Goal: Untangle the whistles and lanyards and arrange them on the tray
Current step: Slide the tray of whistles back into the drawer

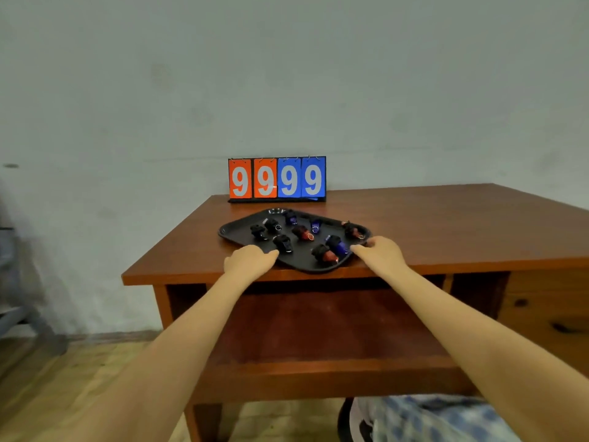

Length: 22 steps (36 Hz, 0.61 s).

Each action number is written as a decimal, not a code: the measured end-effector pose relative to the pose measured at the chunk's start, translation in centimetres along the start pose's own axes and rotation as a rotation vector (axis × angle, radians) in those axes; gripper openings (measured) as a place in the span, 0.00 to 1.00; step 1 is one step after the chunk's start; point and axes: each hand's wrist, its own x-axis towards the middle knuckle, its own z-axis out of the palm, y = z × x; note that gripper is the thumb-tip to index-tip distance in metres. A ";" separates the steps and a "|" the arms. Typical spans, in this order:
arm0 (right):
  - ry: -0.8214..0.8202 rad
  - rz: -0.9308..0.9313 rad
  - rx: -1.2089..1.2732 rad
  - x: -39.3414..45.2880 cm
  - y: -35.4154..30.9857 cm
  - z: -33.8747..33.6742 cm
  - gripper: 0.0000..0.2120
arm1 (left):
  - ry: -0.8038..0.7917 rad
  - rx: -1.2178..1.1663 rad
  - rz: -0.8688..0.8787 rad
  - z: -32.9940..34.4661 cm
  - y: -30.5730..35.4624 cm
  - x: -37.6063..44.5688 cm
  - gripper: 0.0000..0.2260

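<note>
On the wooden table (414,224) the black tray (232,232) of separated whistles (302,232) is touched at its near edge, long axis left-right, by the relaxed left hand (250,260) and right hand (381,250).

Black plastic tray (230,235) between hands; black-wrapped whistles (273,225) nearer left hand (248,262), blue (338,245) and red ones (325,254) nearer right hand (380,251). Reddish-brown wooden table (446,224). Orange-and-blue flip scoreboard (277,179) beyond, white 9s.
</note>
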 end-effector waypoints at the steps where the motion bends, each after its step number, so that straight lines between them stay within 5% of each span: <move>1: -0.006 0.010 -0.010 0.1 0.0 0.0 0.16 | -0.013 -0.010 0.019 0.0 0.1 -0.1 0.23; 6: 0.012 0.050 -0.069 0.9 0.4 0.3 0.25 | -0.074 -0.091 0.103 -0.4 -0.4 0.1 0.23; 11: 0.007 0.081 -0.129 2.0 0.2 0.3 0.23 | 0.068 -0.230 0.120 -0.9 -1.5 1.2 0.20; 22: -0.053 0.105 -0.215 4.5 1.0 -1.4 0.18 | 0.346 -0.282 -0.150 -1.3 -6.0 5.3 0.12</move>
